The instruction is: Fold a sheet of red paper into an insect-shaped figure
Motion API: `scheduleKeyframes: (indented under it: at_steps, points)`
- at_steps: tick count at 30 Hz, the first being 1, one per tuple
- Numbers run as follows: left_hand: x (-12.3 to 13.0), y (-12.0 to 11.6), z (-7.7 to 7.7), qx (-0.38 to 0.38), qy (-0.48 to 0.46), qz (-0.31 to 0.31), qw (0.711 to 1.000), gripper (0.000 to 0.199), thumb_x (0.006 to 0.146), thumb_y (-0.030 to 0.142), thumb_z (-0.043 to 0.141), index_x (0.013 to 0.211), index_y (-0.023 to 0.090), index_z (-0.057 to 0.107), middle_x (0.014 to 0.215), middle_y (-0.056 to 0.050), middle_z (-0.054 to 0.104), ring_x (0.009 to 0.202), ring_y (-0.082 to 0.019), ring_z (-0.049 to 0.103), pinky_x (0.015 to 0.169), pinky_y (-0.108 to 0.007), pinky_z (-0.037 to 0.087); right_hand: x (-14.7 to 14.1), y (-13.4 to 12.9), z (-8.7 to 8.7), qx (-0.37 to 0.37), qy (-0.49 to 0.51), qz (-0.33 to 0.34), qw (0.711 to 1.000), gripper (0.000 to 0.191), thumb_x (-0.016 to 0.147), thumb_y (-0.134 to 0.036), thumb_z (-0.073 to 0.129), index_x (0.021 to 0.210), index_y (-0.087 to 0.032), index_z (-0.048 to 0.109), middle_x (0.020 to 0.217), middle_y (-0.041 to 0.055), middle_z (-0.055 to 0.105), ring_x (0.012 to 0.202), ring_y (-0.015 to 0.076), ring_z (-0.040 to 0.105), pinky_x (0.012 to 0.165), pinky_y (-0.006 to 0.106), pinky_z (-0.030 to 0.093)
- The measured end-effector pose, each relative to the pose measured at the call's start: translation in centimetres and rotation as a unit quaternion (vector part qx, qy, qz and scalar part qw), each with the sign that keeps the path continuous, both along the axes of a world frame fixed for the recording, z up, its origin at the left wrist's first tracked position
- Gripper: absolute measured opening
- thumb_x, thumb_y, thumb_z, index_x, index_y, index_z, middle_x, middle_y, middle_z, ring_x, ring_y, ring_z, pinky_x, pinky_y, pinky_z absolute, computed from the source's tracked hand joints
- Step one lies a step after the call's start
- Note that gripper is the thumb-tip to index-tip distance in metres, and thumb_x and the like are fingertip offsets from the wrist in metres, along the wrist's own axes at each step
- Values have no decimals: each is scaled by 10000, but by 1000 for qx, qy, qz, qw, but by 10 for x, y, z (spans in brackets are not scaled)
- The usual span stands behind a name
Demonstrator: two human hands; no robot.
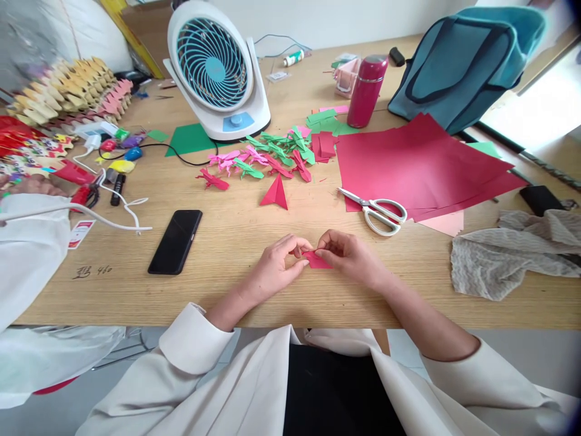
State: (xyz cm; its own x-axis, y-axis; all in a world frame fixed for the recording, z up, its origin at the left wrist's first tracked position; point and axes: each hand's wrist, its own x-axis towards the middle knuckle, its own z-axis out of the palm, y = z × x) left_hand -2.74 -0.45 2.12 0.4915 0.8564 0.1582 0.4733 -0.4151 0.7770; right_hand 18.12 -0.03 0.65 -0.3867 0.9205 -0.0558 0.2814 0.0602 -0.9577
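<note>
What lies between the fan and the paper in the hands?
In the head view: small folded papers, then a red triangle, between the fan and held paper.

Near head-height view, forward and down across the table (pixel 231 233), apparently wide-angle.
</note>
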Motion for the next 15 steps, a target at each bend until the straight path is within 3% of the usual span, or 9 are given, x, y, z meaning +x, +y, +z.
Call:
scheduleKeyframes:
  at_steps: [8,15]
  points:
    - [7,0,0,-124,-103,34,986,130,859,136,557,956,184,629,905,-7,643,832,-122,603,786,-237,478,3,5,-5,-53,88,2,995,251,856,-406,654,841,-172,564,666,-43,470,579,92,369,512,249,280]
    - [8,-2,-1,-147,-138,47,978,137,830,124,546,930,180,620,877,0,614,814,-115,579,773,-228,476,1,4,-7,-67,113,7,991,260,851,-413,669,841,-176,560,662,-48,473,574,89,370,519,255,271]
